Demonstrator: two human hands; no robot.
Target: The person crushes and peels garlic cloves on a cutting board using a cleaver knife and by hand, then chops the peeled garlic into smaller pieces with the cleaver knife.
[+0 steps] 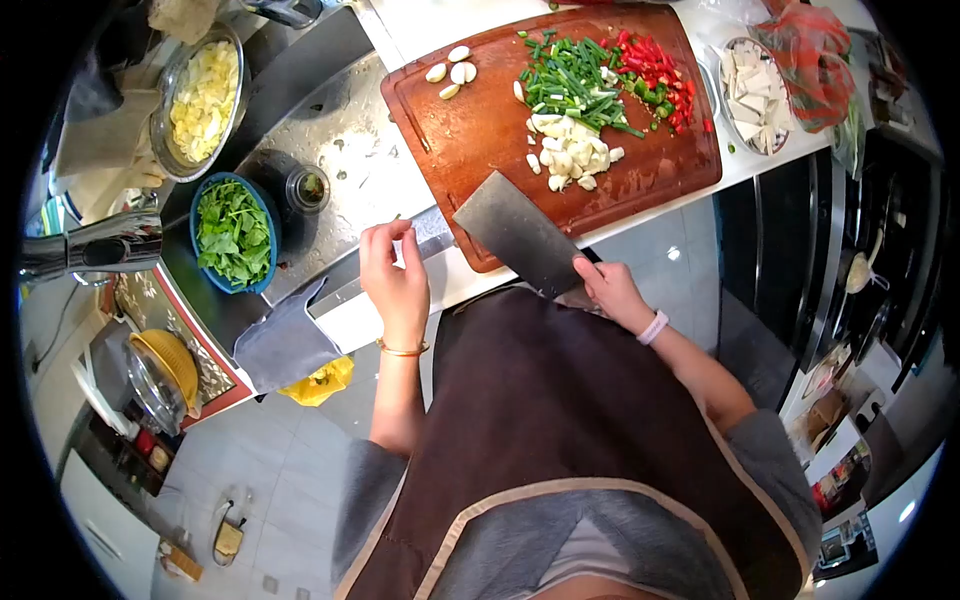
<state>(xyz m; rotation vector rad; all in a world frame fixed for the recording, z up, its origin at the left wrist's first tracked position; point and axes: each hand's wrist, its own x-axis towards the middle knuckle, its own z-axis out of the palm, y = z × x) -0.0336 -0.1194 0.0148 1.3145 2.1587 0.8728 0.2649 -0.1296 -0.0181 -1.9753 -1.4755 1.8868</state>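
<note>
My right hand (612,292) grips the handle end of a cleaver (515,232), whose broad blade slants over the front edge of the wooden cutting board (450,140). By the sink's front edge, my left hand (395,275) is raised with its fingers curled in; whatever they hold, if anything, is too small to name. On the board, peeled garlic cloves (572,152) lie in a pile near the blade. Behind them are cut green stalks (575,80) and chopped red peppers (655,65). A few more whole cloves (462,73) sit apart at the board's far left.
Left of the board is a metal sink (365,125) with a blue basket (274,235) of leafy greens. A metal bowl (238,105) of pale yellow slices stands beyond it. On the right are a plate (722,85) of white slices and a red plastic bag (805,65).
</note>
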